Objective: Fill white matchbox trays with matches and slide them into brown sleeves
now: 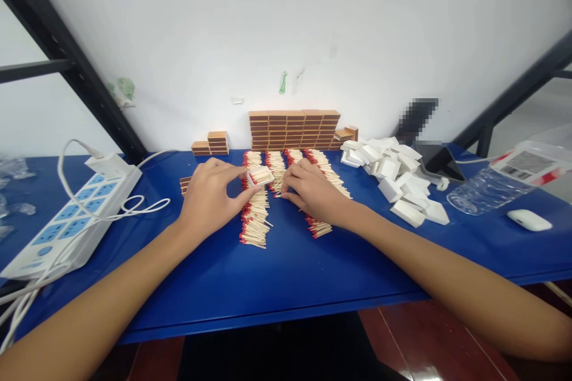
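Note:
My left hand point(208, 190) grips a small white matchbox tray point(268, 180) between thumb and fingers. Several red-headed matches lie inside it, and it is held over the leftmost row of matches point(254, 223). My right hand point(310, 189) is closed in a pinch at the near end of the second row of matches point(276, 169), with a match point(277, 195) at its fingertips. It partly hides the third row. The rightmost row of matches point(328, 169) runs past that hand, with some matches showing below the wrist.
Brown matchboxes point(295, 130) are stacked against the wall, with smaller stacks point(218, 143) to the left. White empty trays point(397, 172) lie heaped at right. Beyond them are a phone point(438, 162), a clear plastic container point(487, 187) and a white case point(529, 220). A corded power strip point(75, 220) lies left.

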Motion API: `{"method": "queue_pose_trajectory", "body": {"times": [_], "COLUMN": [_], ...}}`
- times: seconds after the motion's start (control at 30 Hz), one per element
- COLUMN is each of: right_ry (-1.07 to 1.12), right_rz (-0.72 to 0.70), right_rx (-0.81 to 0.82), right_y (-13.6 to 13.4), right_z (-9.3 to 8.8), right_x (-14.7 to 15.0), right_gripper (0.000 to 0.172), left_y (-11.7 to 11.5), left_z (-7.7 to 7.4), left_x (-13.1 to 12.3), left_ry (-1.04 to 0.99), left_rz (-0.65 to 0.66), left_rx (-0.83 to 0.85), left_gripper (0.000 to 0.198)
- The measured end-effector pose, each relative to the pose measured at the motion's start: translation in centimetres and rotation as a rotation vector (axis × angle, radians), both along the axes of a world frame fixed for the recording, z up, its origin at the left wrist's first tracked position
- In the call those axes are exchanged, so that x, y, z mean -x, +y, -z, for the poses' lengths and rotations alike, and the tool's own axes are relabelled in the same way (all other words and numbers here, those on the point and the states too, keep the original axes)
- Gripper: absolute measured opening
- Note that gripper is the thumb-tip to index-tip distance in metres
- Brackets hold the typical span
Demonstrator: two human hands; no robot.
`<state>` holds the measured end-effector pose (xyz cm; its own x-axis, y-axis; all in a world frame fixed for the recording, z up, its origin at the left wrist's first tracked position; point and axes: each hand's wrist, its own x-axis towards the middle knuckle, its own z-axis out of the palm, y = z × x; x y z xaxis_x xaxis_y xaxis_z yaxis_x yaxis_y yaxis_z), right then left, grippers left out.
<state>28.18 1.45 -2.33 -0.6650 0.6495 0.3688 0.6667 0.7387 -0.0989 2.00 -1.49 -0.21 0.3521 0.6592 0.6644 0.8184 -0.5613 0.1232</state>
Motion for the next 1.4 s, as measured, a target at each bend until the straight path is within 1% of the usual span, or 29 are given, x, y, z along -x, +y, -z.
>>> {"method": "queue_pose_trajectory", "body": {"times": [0.13,0.23,0.3,0.4,0.6,0.77,0.83,0.93,1.13,1.27,1.4], "right_ry": [0.008,0.113,0.207,0.293,0.225,0.220,0.244,0.265,0.120,0.024,0.006], "right_rz": [-0.029,-0.067,-0.086,-0.077,-0.041,-0.056,-0.052,-0.027,-0.003,-0.001,0.004], "right_rx": [0.025,0.036,0.008,-0.075,-0.158,-0.191,-0.206,-0.202,-0.122,-0.054,-0.018], "right_y": [-0.3,-0.7,-1.0,-1.5,-2.2,-2.4,-2.4,-2.0,-0.6,-0.2,-0.2], "right_z": [-0.5,-1.2,-1.6,-2.0,-1.9,-1.9,-1.9,-1.9,-1.1,-0.5,-0.5], "right_x": [-0.2,-0.2,-0.1,0.4,1.3,1.2,1.1,0.7,-0.3,-0.6,-0.5], "right_gripper": [0.014,0.012,0.010,0.010,0.013,0.014,0.015,0.015,0.016,0.010,0.007], "left_y": [0.0,0.0,0.0,-0.2,-0.9,-0.9,-0.7,-0.4,0.2,0.3,0.3], "left_z": [-0.1,0.0,0.0,0.1,0.0,0.1,0.1,0.2,0.0,0.0,0.0], "left_x": [0.1,0.1,0.0,-0.3,-1.1,-1.1,-0.9,-0.6,0.2,0.2,0.1], "left_ry": [0.026,0.043,0.052,0.063,0.051,0.044,0.040,0.015,-0.040,-0.042,-0.037], "left_rz": [-0.003,-0.003,0.028,0.114,0.246,0.285,0.270,0.202,0.033,0.006,-0.002], "left_rx": [0.010,0.025,0.026,0.015,0.023,0.037,0.044,0.039,0.032,0.056,0.052], "left_gripper": [0.030,0.031,0.032,0.033,0.033,0.033,0.032,0.033,0.032,0.032,0.031]}}
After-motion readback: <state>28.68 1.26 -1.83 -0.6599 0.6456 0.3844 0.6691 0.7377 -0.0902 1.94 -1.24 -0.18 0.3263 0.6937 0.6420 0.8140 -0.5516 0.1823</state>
